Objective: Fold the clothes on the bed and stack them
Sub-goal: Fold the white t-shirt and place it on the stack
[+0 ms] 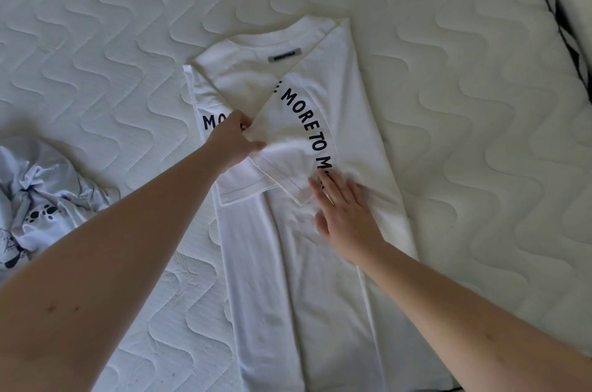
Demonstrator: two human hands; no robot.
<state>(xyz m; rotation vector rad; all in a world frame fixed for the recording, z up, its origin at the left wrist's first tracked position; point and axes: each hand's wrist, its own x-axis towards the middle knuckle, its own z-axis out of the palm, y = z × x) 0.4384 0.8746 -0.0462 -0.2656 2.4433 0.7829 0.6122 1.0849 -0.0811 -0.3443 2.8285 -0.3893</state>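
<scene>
White T-shirt (320, 263) lies lengthwise on the quilted mattress (128, 23), collar at the far end, hem running out of the near edge of the view. Both long sides are folded inward over the body, giving a narrow strip. Grey neck label (284, 55) sits inside the collar; its small print is too blurred to read with certainty. Dark block lettering runs in an arc across the folded-in right panel, legible as "MORE TO M", the rest hidden under the fingers; a second fragment, "MO", shows on the left panel beside the left wrist. Left hand (235, 140): fingers and thumb curled, pinching the edge of the folded sleeve flap near the middle of the shirt, cloth bunched at the pinch. Right hand (344, 215): fingers straight and slightly spread, palm down, lying flat on the fabric just below the lettering, on the right half of the shirt; small wrinkles radiate from under the fingertips. Both forearms are bare and reach in from the near edge. Crumpled pale blue garment (41, 193) with a dark print lies at the left edge, on the mattress, well apart from the shirt. Mattress edge with a dark zigzag trim (557, 20) shows at upper right.
</scene>
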